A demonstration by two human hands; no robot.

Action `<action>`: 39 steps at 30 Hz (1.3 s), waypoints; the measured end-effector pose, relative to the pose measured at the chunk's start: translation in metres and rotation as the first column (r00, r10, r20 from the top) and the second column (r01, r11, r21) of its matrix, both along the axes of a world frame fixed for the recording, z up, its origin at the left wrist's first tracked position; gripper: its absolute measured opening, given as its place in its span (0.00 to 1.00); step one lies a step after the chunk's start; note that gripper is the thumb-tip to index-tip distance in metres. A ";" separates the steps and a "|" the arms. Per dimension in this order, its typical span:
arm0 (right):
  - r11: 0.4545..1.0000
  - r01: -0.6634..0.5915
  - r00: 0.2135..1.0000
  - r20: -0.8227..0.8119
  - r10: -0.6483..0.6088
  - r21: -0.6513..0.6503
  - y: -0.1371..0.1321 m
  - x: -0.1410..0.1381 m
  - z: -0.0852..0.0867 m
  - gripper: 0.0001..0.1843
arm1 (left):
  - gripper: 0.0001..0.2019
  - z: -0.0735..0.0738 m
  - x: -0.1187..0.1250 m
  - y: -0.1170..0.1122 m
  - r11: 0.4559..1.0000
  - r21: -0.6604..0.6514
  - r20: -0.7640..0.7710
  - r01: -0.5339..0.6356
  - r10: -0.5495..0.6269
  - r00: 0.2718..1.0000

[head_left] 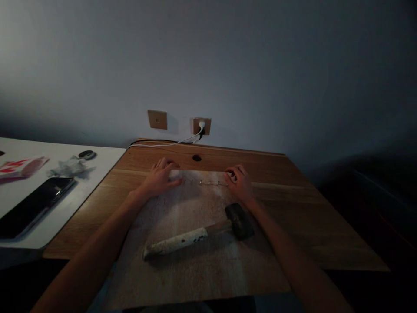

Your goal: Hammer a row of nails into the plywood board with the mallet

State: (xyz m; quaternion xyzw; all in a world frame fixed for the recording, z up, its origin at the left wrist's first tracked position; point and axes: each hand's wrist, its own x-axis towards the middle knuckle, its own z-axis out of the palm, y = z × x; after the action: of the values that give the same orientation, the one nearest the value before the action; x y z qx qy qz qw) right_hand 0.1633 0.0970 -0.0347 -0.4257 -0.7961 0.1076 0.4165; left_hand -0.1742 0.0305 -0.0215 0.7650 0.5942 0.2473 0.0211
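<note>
A thin, worn wooden board [182, 282] lies on the wooden desk in front of me. My left hand [159, 179] rests at its far left corner, fingers bent and spread, with a small pale patch between thumb and fingers that I cannot make out. At the far right corner is my right hand [240, 184], its fingers curved and apart around a gap. Between the hands, a row of small shiny nail-like bits [209, 183] runs along the board's far edge. A mallet [239, 221] with a dark head and a paint-worn handle lies across the board, touched by neither hand.
Left of the wooden desk [309, 217], a white table [107, 163] holds a black phone [35, 206], crumpled clear plastic [71, 167], a red-and-white packet [22, 168] and a small round dark object [87, 154]. Cables run from a wall socket [202, 125] behind the desk.
</note>
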 end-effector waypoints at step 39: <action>0.978 -0.167 0.984 0.081 0.158 0.123 -0.006 0.001 0.003 0.04 | 0.05 0.001 -0.001 -0.001 0.991 0.050 0.174 0.126 -0.133 0.976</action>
State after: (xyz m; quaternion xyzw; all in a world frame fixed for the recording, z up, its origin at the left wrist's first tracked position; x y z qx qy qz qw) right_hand 0.1640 0.0910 -0.0316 -0.3349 -0.8478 0.0742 0.4044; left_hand -0.1754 0.0293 -0.0201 0.7775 0.5340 0.3237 0.0752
